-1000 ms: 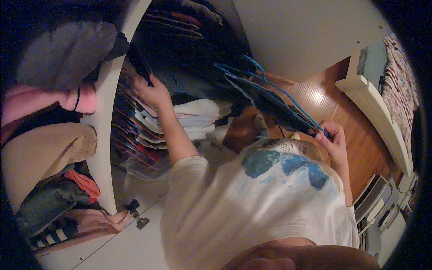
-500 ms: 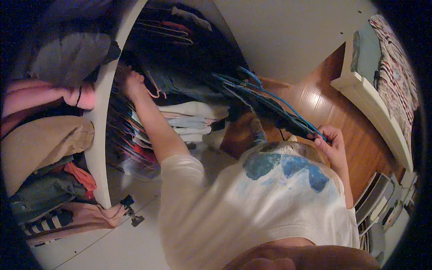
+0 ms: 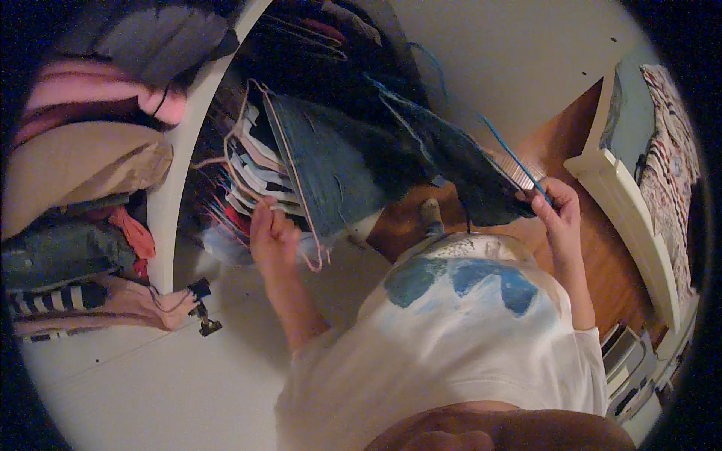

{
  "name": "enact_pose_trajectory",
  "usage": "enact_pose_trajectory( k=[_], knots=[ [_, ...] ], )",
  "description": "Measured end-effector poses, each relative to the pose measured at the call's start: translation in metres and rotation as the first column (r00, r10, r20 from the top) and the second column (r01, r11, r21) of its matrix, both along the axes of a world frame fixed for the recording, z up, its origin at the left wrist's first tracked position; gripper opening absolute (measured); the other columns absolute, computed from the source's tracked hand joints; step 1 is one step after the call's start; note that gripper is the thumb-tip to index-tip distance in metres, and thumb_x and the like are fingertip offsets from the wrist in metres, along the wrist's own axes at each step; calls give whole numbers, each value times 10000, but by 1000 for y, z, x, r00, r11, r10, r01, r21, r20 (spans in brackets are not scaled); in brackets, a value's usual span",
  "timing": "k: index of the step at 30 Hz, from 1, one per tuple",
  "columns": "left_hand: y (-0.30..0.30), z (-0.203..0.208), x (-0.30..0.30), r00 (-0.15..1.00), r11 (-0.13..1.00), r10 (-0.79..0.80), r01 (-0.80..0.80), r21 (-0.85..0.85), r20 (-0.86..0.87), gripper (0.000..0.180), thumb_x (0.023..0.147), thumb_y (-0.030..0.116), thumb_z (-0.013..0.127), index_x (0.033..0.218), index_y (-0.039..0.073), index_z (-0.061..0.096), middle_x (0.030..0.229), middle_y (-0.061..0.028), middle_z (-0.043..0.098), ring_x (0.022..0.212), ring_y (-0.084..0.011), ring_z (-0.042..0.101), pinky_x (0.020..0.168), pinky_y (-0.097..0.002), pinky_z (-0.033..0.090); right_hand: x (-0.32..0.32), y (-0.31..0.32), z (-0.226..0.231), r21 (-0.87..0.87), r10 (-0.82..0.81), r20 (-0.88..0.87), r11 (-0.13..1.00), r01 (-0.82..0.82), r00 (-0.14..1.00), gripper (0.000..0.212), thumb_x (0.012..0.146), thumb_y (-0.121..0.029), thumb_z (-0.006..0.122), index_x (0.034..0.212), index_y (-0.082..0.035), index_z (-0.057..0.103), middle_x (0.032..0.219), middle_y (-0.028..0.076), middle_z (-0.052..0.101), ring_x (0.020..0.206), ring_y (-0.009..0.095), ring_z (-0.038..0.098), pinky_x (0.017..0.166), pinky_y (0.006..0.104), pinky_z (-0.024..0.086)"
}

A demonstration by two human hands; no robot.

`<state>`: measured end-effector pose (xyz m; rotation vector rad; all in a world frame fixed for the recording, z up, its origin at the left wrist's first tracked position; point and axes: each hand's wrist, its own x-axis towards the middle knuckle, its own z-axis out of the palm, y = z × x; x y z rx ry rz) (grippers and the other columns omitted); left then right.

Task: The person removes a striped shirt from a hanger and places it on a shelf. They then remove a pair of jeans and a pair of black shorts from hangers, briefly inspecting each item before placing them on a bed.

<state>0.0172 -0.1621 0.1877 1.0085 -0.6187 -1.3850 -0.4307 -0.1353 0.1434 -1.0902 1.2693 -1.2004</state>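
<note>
My left hand point(image 3: 272, 234) is closed at the lower arm of a pale pink hanger point(image 3: 293, 177), its fingers curled by the thin wire. Blue jeans point(image 3: 338, 161) hang folded over that hanger's bar, spreading to the right. My right hand point(image 3: 558, 209) pinches one end of a blue hanger point(image 3: 505, 141). Dark jeans point(image 3: 459, 169) drape from this hanger, between the other jeans and my right hand. Several light garments on hangers point(image 3: 259, 169) stand close behind the pink hanger.
A white panel point(image 3: 180, 165) divides the closet. Left of it lie tan folded trousers point(image 3: 90, 169), a pink garment point(image 3: 98, 94) and a dark grey garment point(image 3: 162, 37). A black clip point(image 3: 207, 319) sits low. At right, a cream bed frame point(image 3: 632, 210) stands over wooden floor point(image 3: 594, 248).
My left hand has come out of the closet rack toward me, bringing the pink hanger and jeans into fuller view. The right hand still holds the blue hanger. The whole view has shifted slightly.
</note>
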Motion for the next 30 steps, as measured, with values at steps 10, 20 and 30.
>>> enact_pose_trajectory(
  k=[10, 20, 30],
  knots=[
    [151, 60, -4, 984, 970, 165, -149, 194, -67, 404, 913, 94, 475, 1309, 28, 431, 596, 52, 313, 428, -30, 266, 349, -176, 197, 50, -86, -5, -106, 365, 10, 926, -361, 931, 203, 822, -239, 673, 813, -53, 593, 777, 15, 623, 760, 77, 566, 660, 192, 409],
    [196, 53, -15, 946, 920, 310, -323, 223, 94, 420, 915, 100, 449, 1328, 37, 403, 590, 45, 321, 414, -38, 258, 331, -178, 194, 194, -202, -25, -367, 262, -80, 890, -273, 962, 297, 835, -311, 645, 758, -25, 625, 648, 12, 553, 633, 91, 489, 583, 259, 397],
    [212, 51, 17, 938, 891, 315, -345, 295, 147, 427, 889, 146, 506, 1297, 52, 424, 586, 44, 332, 420, -43, 270, 340, -186, 218, 326, -301, -13, -547, 24, -154, 830, -106, 988, 442, 835, -448, 568, 776, -22, 670, 722, 188, 628, 669, 339, 610, 621, 412, 473]
  ],
)
